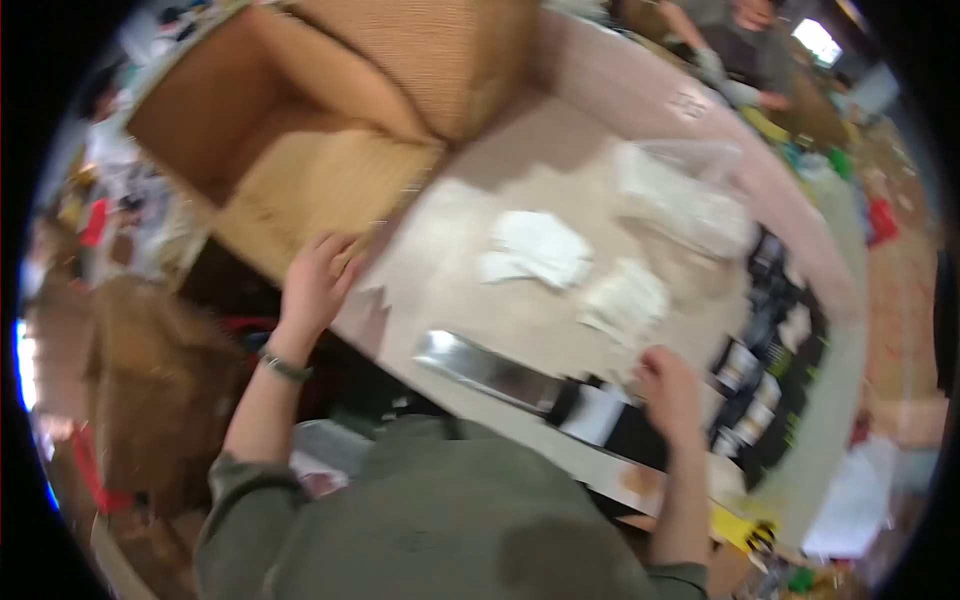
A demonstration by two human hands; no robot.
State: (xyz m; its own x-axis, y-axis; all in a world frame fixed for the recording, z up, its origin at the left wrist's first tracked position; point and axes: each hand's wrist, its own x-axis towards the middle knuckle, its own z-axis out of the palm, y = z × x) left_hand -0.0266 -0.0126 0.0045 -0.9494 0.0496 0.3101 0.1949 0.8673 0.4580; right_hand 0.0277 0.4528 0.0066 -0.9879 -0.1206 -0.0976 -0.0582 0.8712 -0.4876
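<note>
Left hand (315, 285) on box, right hand (668, 392) curled

Left fingers grasp near edge of open cardboard box (320, 190), far left on table (420, 265). Right fingers bent, near side; blurred, cannot tell if holding anything. Just beyond: two white bundles (545, 248), mid-table. Clear bag (690, 200) with white contents, far right. Shiny silver strip (490, 372) along near edge, left of right hand. Black packets (765, 350) heaped right.

You wear an olive-green shirt (430, 500) with short, loose sleeves (250, 515) and a darker, blurred-edged patch (562, 550) near its right side, plus a narrow dark band (285, 366) around your left wrist (294, 344).
</note>
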